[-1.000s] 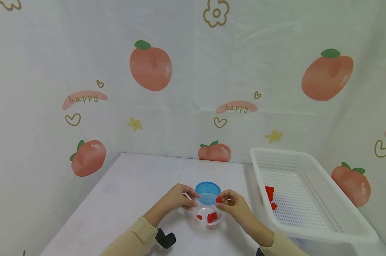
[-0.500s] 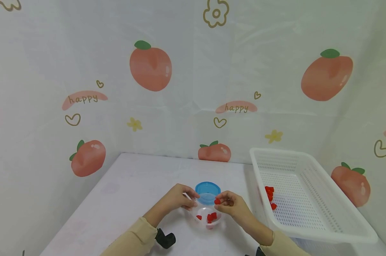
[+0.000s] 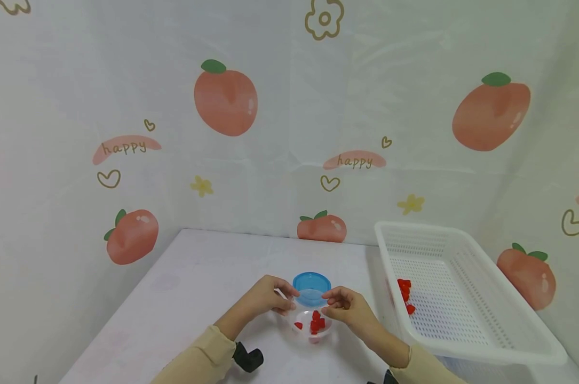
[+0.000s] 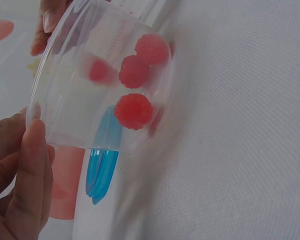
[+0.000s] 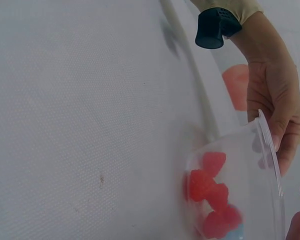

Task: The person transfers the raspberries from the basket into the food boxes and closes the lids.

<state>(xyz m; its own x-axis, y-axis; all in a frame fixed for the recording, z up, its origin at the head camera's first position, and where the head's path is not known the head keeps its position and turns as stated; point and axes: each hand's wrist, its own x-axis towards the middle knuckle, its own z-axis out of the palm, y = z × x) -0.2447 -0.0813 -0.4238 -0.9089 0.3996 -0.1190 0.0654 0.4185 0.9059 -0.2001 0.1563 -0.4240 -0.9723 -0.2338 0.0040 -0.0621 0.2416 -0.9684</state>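
Observation:
A clear plastic tub (image 3: 296, 333) stands on the table with several red raspberries (image 4: 133, 111) in it. My left hand (image 3: 267, 296) pinches the tub's rim at its left side, thumb and fingers on either side of the edge (image 5: 277, 110). Over the right side of the rim is my right hand (image 3: 349, 306), its fingers slightly parted and holding nothing. One raspberry (image 4: 99, 70) shows blurred inside the tub in the left wrist view, above the others. Just behind the tub lies a round blue lid (image 3: 311, 281).
At the right stands a white perforated plastic basket (image 3: 486, 341), with several more raspberries (image 3: 404, 290) along its left wall. A fruit-print cloth (image 3: 270, 186) hangs behind the white table (image 3: 222, 261). A black wrist mount (image 3: 248, 358) sits on my left wrist.
The raspberry my right fingers pinched has been let go and is now in the tub. My left hand has stayed on the rim, and the basket is unchanged.

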